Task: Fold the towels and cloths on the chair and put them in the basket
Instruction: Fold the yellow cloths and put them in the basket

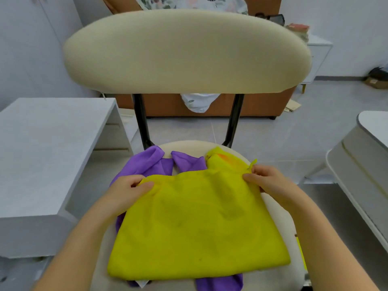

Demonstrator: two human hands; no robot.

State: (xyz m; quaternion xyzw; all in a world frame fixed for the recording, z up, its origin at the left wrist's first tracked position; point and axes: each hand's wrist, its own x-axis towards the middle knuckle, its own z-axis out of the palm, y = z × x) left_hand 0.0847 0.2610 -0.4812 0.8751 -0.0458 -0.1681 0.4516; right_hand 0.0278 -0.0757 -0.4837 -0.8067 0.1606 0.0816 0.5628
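Yellow square microfibre cloth (197,223) lies spread flat at centre frame, across the cream padded chair seat (193,145). I've got both hands on its far edge. The left hand (128,190) pinches the far left corner, thumb on top. The right hand (266,179) pinches the far right corner, fingers curled round the hem. Under it sits a rumpled purple cloth (151,160), poking out at the back left and again at the near edge, bottom of frame. Just beyond the right hand there's a bunched yellow fold with an orange tinge (226,160); same cloth or another, I can't tell. The cream oval backrest (186,51) fills the upper frame. White desk (52,143) at left. A cardboard box (375,80) sits on the floor at far right, contents too small to make out.
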